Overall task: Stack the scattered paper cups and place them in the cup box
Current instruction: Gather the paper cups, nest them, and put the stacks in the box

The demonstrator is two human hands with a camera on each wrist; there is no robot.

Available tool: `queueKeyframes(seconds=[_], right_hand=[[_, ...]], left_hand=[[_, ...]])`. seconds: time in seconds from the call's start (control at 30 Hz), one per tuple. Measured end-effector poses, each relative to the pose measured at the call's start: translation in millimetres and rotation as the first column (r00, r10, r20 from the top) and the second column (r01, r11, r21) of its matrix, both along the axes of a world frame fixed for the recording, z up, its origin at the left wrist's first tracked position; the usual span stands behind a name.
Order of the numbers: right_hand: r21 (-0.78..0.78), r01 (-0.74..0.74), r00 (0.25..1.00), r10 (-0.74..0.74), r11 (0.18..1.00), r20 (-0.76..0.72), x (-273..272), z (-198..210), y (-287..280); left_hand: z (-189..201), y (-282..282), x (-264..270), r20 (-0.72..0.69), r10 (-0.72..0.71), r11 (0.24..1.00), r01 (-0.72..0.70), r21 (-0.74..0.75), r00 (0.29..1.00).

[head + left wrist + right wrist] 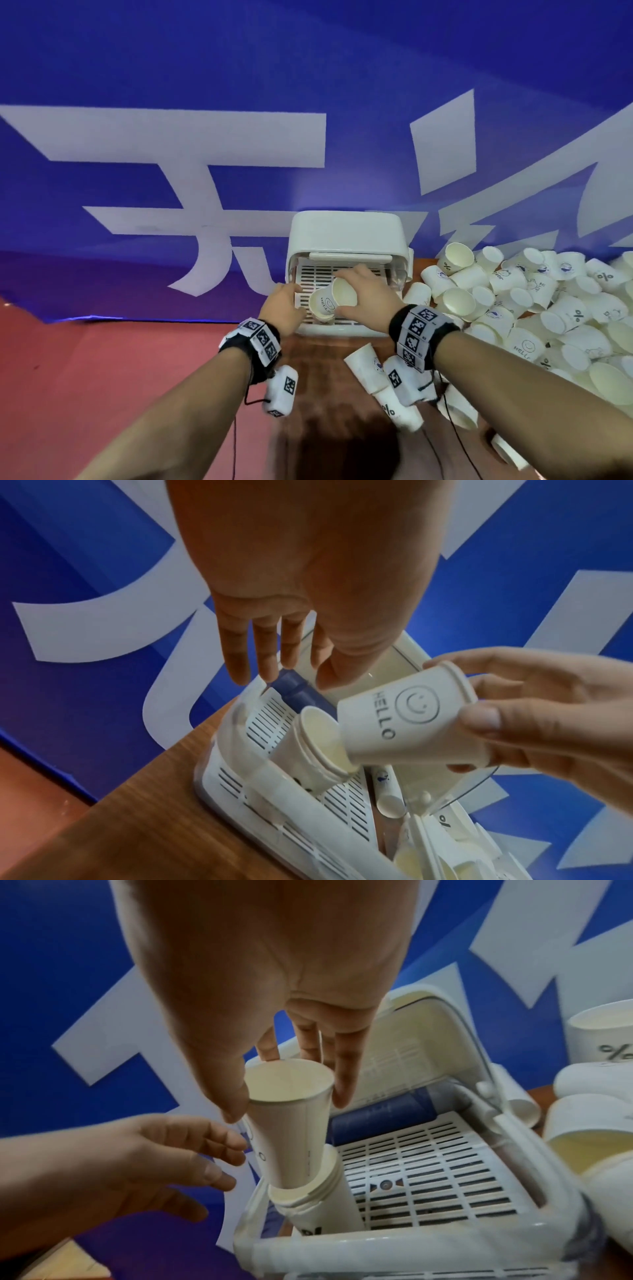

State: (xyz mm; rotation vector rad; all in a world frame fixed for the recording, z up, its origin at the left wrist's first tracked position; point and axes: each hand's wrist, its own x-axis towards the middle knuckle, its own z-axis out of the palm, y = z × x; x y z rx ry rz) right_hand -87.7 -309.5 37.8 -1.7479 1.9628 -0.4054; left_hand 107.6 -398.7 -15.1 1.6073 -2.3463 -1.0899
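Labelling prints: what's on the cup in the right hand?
Smiley face outline and "HELLO" on the white cup; clearest in the left wrist view.

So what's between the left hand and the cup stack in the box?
Nothing: the right wrist view shows bare space between the left hand's fingers and the HELLO cup, which the right hand is nesting into the cup stack.

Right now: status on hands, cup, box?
Right hand grips HELLO cup, base entering cup stack in cup box. Left hand open beside stack. Nothing blocking.
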Motion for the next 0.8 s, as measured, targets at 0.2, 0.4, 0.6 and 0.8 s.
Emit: queueKeyframes(seconds=[0.2, 0.4, 0.6, 0.8], right_hand=[[0.089, -0.076, 0.989, 0.086, 0.993, -0.119, 13.2, -18.9, -19.1], [0.169, -0.078, 0.974, 0.111, 0.983, -0.200, 20.4, -39.4, -35.1], [0.238, -0.098, 0.964, 0.151, 0.966, -0.217, 20.0, -55.7, -41.9], [0.245, -0.074, 0.969, 0.127, 0.967, -0.210, 18.8, -63.8, -43.7]], left_hand=[[-1.4, -1.0, 25.7, -0.039, 0.058, 0.998, -0.058, 0.014, 0.998], [-2.2, -5.7, 34.9, -0.088, 0.111, 0.994, -0.109, 0.027, 0.990], [-2.9, -10.0, 37.5, -0.100, 0.111, 0.994, -0.109, 0.027, 0.989], [-8.9, -14.9, 38.0, -0.064, 0.106, 0.994, -0.103, 0.045, 0.992]])
